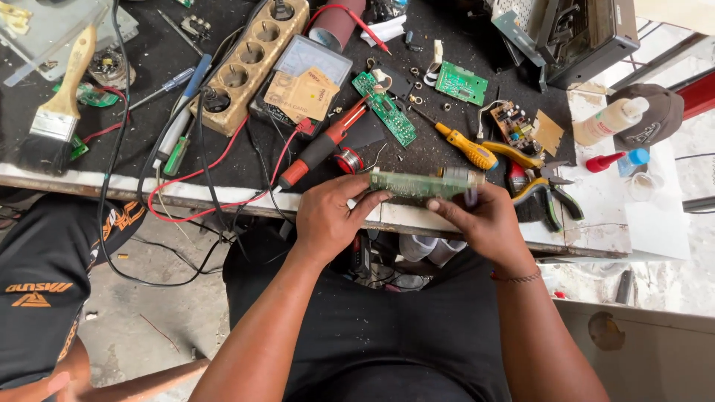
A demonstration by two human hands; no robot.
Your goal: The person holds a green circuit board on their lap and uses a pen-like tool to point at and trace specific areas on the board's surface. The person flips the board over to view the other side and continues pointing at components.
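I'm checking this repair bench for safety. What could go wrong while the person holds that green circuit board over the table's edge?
1. The green circuit board is pinched only at its ends by the left hand and right hand; a slip could drop it to the floor.
2. The soldering iron lies close behind the left hand and might burn it if hot.

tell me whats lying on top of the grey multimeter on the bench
A tan card lies across the lower half of the multimeter, hiding that part of its face. Only the pale display area above shows. What sits under the card cannot be seen.
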